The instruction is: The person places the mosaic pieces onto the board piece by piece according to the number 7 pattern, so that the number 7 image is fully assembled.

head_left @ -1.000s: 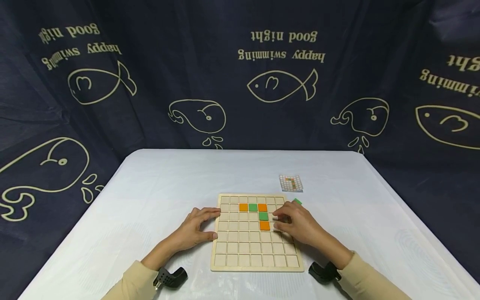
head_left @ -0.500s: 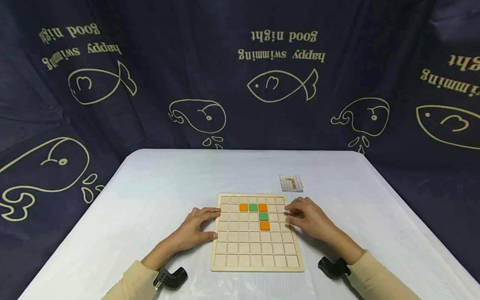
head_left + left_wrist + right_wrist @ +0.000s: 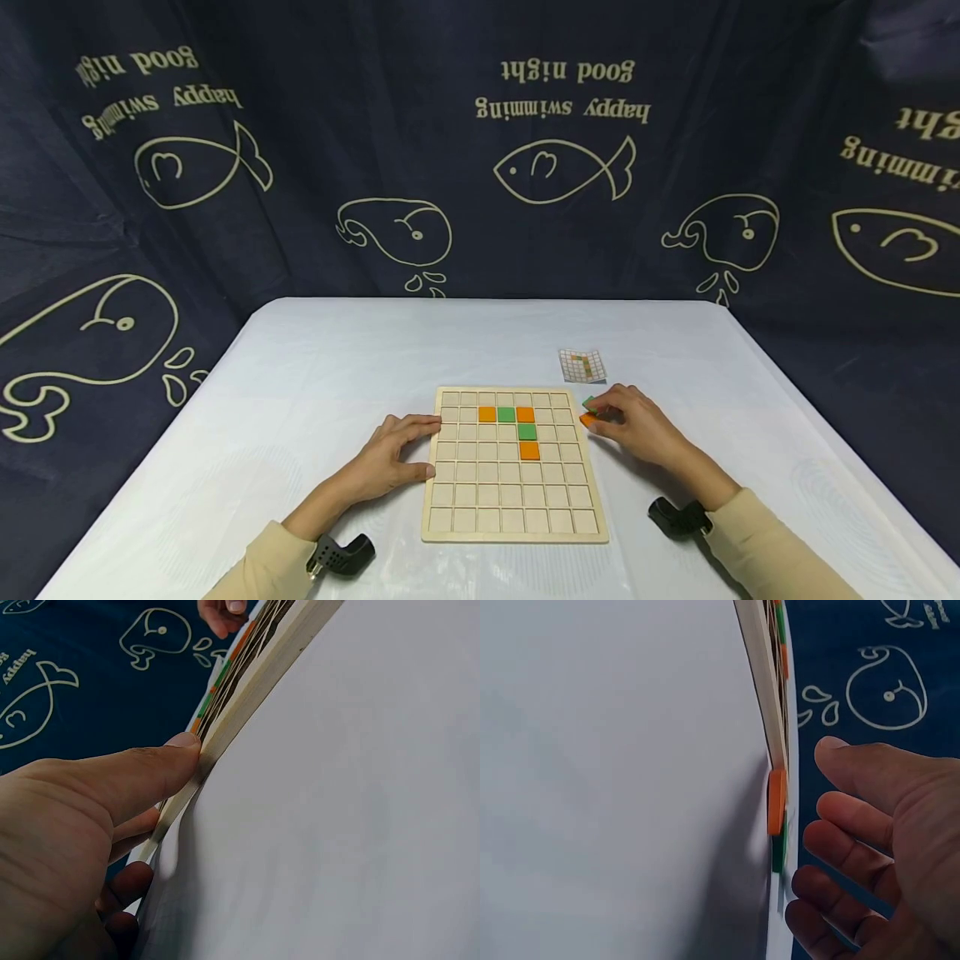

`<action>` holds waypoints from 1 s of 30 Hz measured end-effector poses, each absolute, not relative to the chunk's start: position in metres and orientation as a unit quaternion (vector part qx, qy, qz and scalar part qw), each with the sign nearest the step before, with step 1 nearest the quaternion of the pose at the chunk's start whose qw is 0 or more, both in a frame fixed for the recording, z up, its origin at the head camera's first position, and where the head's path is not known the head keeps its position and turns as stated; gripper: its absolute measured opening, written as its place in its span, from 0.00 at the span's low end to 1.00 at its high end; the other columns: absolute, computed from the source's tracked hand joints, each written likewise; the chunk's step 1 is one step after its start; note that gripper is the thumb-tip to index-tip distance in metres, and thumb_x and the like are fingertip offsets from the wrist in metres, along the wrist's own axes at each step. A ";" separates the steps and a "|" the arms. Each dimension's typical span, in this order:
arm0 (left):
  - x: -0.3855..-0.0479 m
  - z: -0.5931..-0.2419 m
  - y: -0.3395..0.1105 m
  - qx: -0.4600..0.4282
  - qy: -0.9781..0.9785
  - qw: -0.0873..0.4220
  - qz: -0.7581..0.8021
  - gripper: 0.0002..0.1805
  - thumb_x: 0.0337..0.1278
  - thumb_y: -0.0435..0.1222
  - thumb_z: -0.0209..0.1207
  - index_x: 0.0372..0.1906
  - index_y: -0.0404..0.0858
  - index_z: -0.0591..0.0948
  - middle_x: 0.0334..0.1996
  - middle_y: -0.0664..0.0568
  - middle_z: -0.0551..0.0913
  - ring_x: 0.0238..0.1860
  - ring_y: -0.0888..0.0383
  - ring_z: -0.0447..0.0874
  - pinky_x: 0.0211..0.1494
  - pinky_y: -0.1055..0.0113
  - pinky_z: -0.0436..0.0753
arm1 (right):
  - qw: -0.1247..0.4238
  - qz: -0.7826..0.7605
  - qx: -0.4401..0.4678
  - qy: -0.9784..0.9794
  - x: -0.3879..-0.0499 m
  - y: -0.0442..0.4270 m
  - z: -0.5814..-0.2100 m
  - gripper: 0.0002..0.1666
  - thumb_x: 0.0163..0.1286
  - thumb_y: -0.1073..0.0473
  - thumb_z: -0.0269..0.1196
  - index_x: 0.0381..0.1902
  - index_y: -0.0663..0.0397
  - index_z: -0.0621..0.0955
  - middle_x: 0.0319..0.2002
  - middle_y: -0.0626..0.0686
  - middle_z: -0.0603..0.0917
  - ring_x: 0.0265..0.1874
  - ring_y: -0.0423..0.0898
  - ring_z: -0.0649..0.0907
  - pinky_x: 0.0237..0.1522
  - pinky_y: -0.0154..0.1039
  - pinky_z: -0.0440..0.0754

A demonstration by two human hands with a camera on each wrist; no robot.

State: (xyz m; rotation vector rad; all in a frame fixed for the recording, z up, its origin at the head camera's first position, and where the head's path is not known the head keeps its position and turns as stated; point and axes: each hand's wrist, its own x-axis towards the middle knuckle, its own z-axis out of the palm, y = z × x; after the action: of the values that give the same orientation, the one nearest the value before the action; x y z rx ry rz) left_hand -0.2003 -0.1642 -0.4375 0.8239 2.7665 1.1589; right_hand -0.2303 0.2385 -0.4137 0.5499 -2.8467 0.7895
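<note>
A square wooden grid board lies on the table, with several orange and green square tiles set in its cells. My left hand rests against the board's left edge; in the left wrist view the thumb touches the rim. My right hand hovers off the board's upper right edge, fingers loosely bent. Near its fingertips are a loose orange tile and a green tile, beside the board. The right wrist view has the fingers apart from both tiles, with nothing held.
A small pattern card with a printed grid lies beyond the board's upper right corner. White cloth covers the table. A dark curtain with fish and whale drawings hangs behind it.
My right hand has moved right, from above the board to beside its edge, uncovering the loose orange tile. My left hand has stayed in place. The tiles on the board look the same.
</note>
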 end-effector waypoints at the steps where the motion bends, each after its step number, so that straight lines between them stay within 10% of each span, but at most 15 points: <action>1: -0.200 -0.437 -0.164 0.264 0.888 0.016 0.375 0.35 0.47 0.46 0.68 0.63 0.44 0.73 0.66 0.58 0.69 0.51 0.63 0.61 0.58 0.59 0.62 | 0.067 0.263 0.182 -0.945 -0.231 0.240 -0.414 0.17 0.57 0.56 0.69 0.44 0.52 0.84 0.37 0.47 0.81 0.37 0.43 0.74 0.39 0.36 0.72; 30: -0.201 -0.438 -0.164 0.262 0.890 0.016 0.373 0.35 0.47 0.48 0.67 0.63 0.44 0.73 0.66 0.57 0.69 0.51 0.62 0.61 0.57 0.59 0.63 | 0.025 0.235 0.208 -0.949 -0.264 0.263 -0.416 0.23 0.56 0.58 0.69 0.51 0.56 0.81 0.43 0.51 0.80 0.41 0.46 0.72 0.42 0.42 0.71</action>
State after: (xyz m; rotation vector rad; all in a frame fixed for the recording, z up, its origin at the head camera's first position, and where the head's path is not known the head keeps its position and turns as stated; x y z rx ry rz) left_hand -0.2009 -0.1640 -0.4376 0.8156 2.7678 1.1611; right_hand -0.2636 0.2626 -0.4156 0.6418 -2.9360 0.7257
